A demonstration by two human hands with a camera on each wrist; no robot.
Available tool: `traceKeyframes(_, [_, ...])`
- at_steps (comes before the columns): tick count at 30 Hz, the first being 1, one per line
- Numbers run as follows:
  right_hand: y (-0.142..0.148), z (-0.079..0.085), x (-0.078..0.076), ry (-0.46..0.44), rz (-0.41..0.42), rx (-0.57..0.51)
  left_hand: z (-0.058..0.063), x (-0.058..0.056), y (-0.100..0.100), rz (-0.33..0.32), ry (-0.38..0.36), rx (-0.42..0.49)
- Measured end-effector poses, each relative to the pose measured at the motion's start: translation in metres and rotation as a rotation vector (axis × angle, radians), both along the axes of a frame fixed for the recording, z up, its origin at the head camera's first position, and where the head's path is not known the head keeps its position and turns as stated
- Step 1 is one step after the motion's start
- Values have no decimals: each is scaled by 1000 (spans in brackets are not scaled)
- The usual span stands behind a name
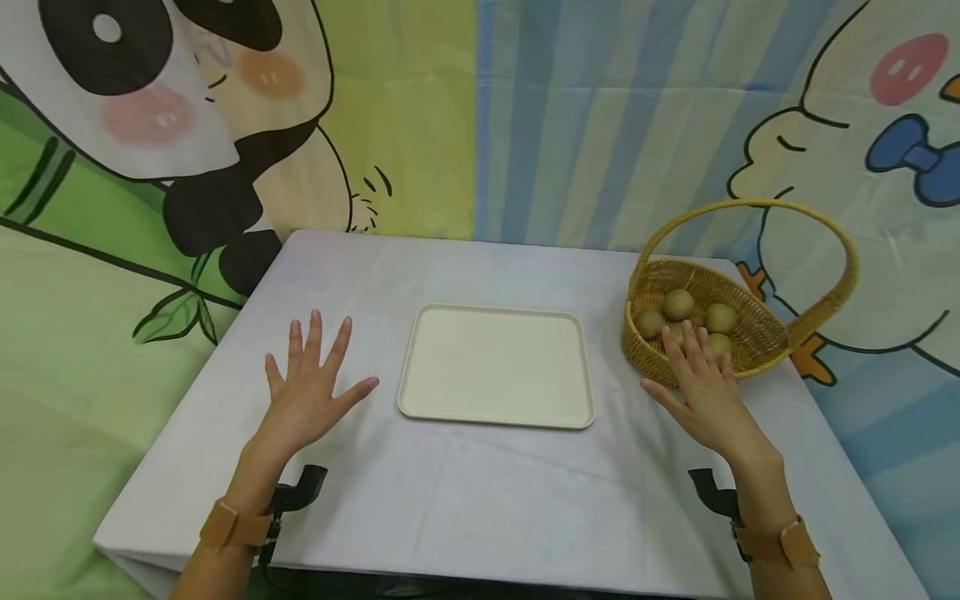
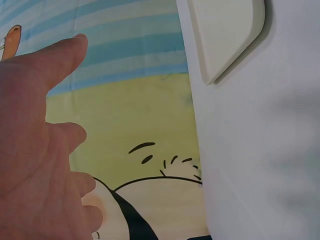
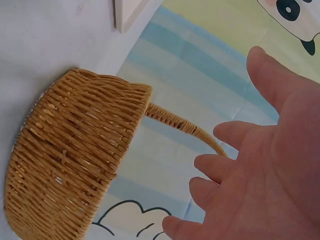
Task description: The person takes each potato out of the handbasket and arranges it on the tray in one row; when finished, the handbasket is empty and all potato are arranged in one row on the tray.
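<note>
Near the basket; right hand outspread

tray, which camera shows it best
The head view: the whole tray shows there, all four corners in frame. The left wrist view catches only part of it, cut off by the top edge; the right wrist view, just a small piece at its top edge.

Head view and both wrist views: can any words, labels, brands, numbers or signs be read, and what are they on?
None: no readable text appears in any view.
The cream rectangular tray, golden-brown wicker basket and round greenish-brown fruits show no lettering.
The colourful cartoon-printed fabric backdrop shows only drawings and stripes.
The tan wrist straps are too small to rule out tiny marks.
</note>
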State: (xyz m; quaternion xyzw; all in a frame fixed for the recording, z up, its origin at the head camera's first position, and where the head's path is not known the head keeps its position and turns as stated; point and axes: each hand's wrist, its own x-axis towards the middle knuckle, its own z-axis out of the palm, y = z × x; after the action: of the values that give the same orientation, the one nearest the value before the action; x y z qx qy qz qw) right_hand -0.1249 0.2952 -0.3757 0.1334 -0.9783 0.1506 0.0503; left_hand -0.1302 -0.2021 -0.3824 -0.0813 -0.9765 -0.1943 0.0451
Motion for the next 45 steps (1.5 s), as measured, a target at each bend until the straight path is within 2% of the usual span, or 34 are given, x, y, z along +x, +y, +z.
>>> traceKeyframes(9, [5, 0, 0, 15, 9, -25, -2, -3, 3, -21, 3, 17])
traceKeyframes(15, [7, 2, 0, 17, -8, -33, -2, -5, 4, -41, 21, 60])
traceKeyframes(17, [7, 3, -1, 17, -11, -39, -2, -6, 4, -49, 25, 101])
traceKeyframes(20, [6, 4, -1, 26, -4, -44, -4, -9, 3, -52, 23, 209])
traceKeyframes(24, [5, 3, -2, 54, 1, -70, -14, -18, 3, -24, -52, 408])
traceKeyframes(27, [3, 3, -5, 65, 2, -105, -26, -27, 6, 10, -148, 499])
traceKeyframes(32, [2, 4, -10, 44, 12, -139, -48, -42, 13, 42, -277, 541])
traceKeyframes(36, [3, 5, -14, 25, 10, -152, -61, -51, 19, 61, -340, 564])
traceKeyframes(41, [6, 5, -15, 12, -11, -174, -69, -57, 27, 95, -381, 551])
traceKeyframes(45, [8, 7, -15, 19, -18, -192, -71, -60, 34, 92, -393, 533])
